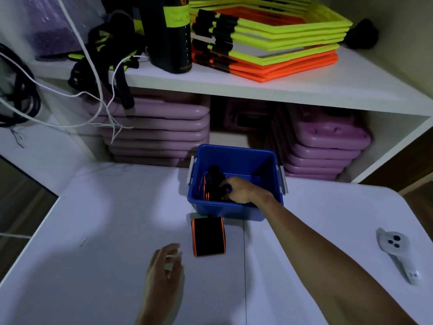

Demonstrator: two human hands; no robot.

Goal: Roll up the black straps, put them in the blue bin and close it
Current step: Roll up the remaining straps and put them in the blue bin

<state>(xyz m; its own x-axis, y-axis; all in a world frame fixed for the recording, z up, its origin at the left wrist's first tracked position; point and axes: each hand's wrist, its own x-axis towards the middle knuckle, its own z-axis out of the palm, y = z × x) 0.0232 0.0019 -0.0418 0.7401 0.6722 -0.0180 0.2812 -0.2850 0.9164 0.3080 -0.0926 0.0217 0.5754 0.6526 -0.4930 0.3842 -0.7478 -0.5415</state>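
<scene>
Right hand [240,190] reaches into blue bin [234,160], grip pinched on black strap [212,184] with orange edging. Second strap, rolled [208,236], on desk [93,231] just before bin. Left hand [164,266] hovers near, grip loose, holding nothing. Risk: released roll may unwind in bin. Lid not seen. Desk bare on left; white controller [396,252] far right.

**Your bare hands and forearms**

Your right hand [239,190] and left hand [164,266] wear no gloves, rings or watch. Both forearms are uncovered as far as the frame shows; no sleeve edge appears on either.
</scene>
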